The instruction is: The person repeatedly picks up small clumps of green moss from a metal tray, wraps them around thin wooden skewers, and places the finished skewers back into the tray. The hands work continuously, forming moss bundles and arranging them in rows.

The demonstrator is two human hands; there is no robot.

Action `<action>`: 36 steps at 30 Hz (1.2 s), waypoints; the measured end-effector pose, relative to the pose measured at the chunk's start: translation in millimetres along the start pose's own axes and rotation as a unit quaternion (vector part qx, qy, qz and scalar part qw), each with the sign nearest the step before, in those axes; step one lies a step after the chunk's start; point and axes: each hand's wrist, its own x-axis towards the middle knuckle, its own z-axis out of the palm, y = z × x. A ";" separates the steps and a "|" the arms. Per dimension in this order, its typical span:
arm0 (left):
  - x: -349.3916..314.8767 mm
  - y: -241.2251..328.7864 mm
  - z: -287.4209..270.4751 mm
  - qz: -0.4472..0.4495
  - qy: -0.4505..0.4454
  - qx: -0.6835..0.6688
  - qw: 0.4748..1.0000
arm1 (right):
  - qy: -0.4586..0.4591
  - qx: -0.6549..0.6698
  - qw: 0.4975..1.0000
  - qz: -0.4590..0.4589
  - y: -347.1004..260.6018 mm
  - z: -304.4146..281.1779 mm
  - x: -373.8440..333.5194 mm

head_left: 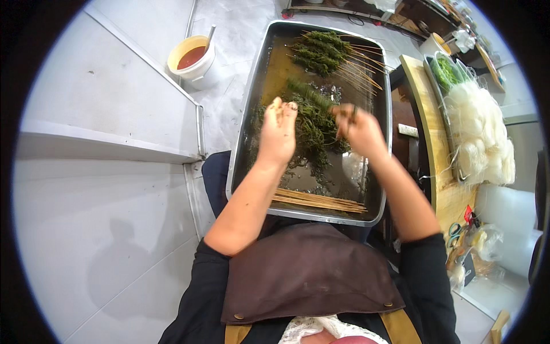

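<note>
In my right hand [361, 131], fingers pinched, is one end of a skewer; its far part carries a strip of dark seaweed-like greens [309, 92], blurred by motion. My left hand [278, 135] is held up over the left half of the tray, fingers stretched out and dotted with green bits, gripping nothing. Between and below both hands lies a wet heap of the same greens [315, 129]. At the tray's far end rests a stack of loaded skewers [322, 53], their bare sticks pointing right. A bundle of bare bamboo skewers [321, 200] lies along the near side.
The deep metal tray [230, 186] stands before my lap. At left on the floor is a white bucket [197, 71] of reddish sauce with a handle sticking out. A wooden table [444, 192] at right bears white noodle bundles [478, 132] and blue-handled scissors [455, 232]. A white wall panel [109, 86] borders the left.
</note>
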 end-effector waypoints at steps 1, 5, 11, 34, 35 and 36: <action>1.0 -2.0 -11.9 0.047 -0.019 0.027 0.998 | 0.025 -0.067 0.997 -0.039 1.7 -15.5 28.8; -9.0 -11.1 -46.4 0.088 -0.071 0.095 0.989 | 0.177 -0.444 0.868 -0.133 -7.4 -64.7 116.7; -35.9 -10.8 -74.9 0.118 -0.096 0.238 0.959 | -0.027 -0.271 0.955 -0.117 -12.5 -10.8 14.3; -58.2 -45.4 -82.1 0.188 -0.147 0.579 0.779 | -0.067 0.492 0.852 -0.166 -130.3 -104.9 -3.7; -60.2 -45.2 -83.0 0.185 -0.145 0.581 0.779 | -0.058 0.508 0.842 -0.173 -142.4 -112.1 -3.1; -62.0 -44.4 -83.5 0.183 -0.142 0.584 0.778 | -0.050 0.523 0.831 -0.182 -157.4 -121.9 -1.3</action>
